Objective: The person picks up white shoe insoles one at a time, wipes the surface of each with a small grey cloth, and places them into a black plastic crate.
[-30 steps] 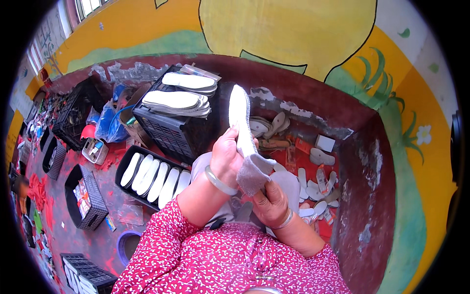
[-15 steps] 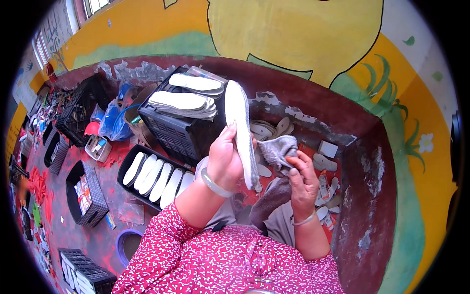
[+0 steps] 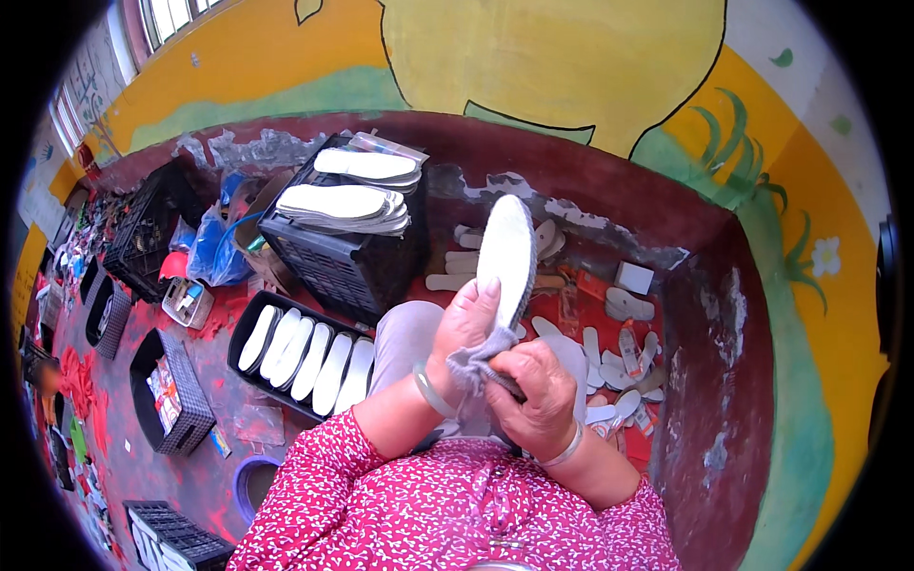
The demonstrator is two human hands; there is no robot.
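My left hand (image 3: 464,328) is closed around a white shoe insole (image 3: 507,249) with a grey edge, its thumb lying on the white face. The insole stands upright and slightly tilted in front of my lap. A grey cloth (image 3: 472,362) is bunched at the insole's lower end, close below my left hand. My right hand (image 3: 538,400) has its fingers curled on the cloth at that end. Cloth and fingers hide the bottom of the insole.
A black crate (image 3: 333,262) bears stacks of white insoles (image 3: 343,205). Nearer, a black basket (image 3: 249,309) holds a row of insoles. Loose insoles (image 3: 609,371) lie on red cloth at the right, beside a maroon wall (image 3: 709,381). A purple basin (image 3: 249,476) stands at left.
The insole has come lower and to the right, its white face turned more into view. My right hand has brought the grey cloth down and left onto the insole's lower end.
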